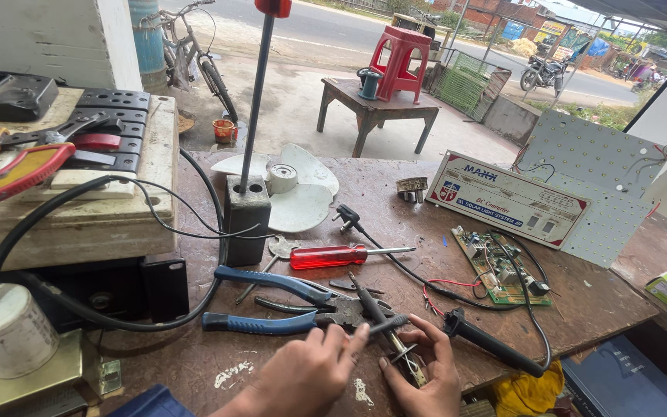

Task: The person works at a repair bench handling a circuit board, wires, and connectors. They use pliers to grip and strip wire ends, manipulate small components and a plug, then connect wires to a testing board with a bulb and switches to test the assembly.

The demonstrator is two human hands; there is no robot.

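My left hand (306, 374) and my right hand (422, 371) meet at the near edge of the brown workbench (395, 224). Together they pinch a small metal-tipped part (404, 357) with a thin dark rod (372, 309) running up from it. Which hand bears the part is hard to tell. Blue-handled pliers (272, 301) lie just beyond my left hand. A red-handled screwdriver (341, 255) rests further back. A black soldering iron (492, 344) lies right of my right hand, its cord leading to a plug (347, 216).
A green circuit board (503, 270) and a white converter box (515, 199) sit at the right. A white fan blade (295, 189) lies behind a dark block holding a rod (247, 220). Red-handled tools (17, 166) rest on a stack at left; a yellow cloth (530, 390) hangs below.
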